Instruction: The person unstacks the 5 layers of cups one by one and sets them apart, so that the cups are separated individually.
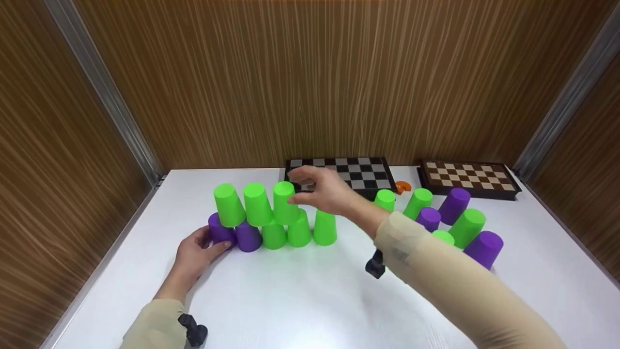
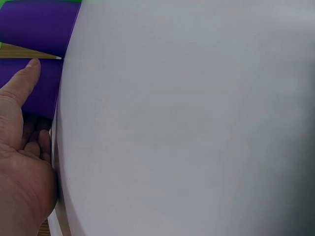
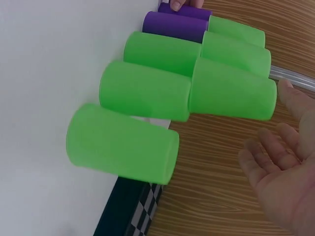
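Observation:
A row of upside-down cups stands on the white table, two purple at the left and three green beside them. Three green cups rest on top, bridging the lower ones. My left hand [image 1: 193, 254] holds the leftmost purple cup [image 1: 220, 230], its thumb across the front and its other fingers partly hidden around the side. Close by the rightmost upper green cup [image 3: 231, 91], my right hand [image 1: 325, 189] is spread, thumb tip right at the cup's top and fingers apart from it. The end green cup [image 1: 325, 229] of the lower row has nothing on it.
Several more green and purple cups [image 1: 467, 228] stand upside down at the right, partly behind my right forearm. A black-and-grey checkered board [image 1: 361, 174] lies at the back, near a small orange object [image 1: 402, 187] and a brown checkered board [image 1: 467, 177]. Wood-grain walls surround the table.

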Tool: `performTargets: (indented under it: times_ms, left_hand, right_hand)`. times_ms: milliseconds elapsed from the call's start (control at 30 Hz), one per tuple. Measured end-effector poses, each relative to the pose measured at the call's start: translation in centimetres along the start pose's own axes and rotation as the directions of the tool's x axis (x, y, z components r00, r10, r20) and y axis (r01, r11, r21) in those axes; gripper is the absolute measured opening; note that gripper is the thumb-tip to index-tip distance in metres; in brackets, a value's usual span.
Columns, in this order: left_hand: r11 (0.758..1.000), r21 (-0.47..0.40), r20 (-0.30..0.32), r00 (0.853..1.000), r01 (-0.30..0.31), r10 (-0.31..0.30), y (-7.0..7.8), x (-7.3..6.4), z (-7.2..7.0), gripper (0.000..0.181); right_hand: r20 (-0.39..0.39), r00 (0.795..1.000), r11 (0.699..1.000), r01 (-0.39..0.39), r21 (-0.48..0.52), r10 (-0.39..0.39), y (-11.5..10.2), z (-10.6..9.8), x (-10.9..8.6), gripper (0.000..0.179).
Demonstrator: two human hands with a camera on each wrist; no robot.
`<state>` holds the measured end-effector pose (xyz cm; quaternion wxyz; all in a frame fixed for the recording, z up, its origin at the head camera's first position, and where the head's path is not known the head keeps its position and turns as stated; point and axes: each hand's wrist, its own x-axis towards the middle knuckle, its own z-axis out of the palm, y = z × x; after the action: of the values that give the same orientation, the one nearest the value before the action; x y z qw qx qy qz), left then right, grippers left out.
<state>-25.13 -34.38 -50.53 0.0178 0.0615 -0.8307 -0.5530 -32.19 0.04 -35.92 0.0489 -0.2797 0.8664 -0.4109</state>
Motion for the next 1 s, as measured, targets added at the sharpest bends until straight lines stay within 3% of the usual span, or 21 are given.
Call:
performTargets:
  times_ms: [267, 467, 700, 1000]
  left_hand:
    - [1.0, 0.006, -0.006, 1.0, -0.001, 0.001, -0.1, -0.2, 0.1, 0.08]
    - [1.0, 0.012, -0.007, 1.0, -0.008, 0.008, 0.0, 0.0, 0.0, 0.08]
    - [1.0, -0.011, -0.003, 1.0, -0.028, 0.028, 0.3, 0.2, 0.1, 0.079]
    - [1.0, 0.005, 0.015, 1.0, -0.019, 0.019, 0.5, 0.6, -0.4, 0.08]
  right_hand:
    - [-0.008, 1.0, 1.0, -0.006, 0.021, 0.006, 0.5, 2.0, 1.1, 0.061]
    - [-0.018, 1.0, 0.998, 0.008, 0.063, -0.007, 0.9, 1.7, 1.0, 0.054]
    - [-0.028, 1.0, 0.996, -0.007, 0.088, 0.01, 1.0, -1.6, -0.6, 0.051]
    - [-0.065, 0.997, 0.999, -0.034, 0.008, 0.034, 2.5, -6.9, -4.0, 0.052]
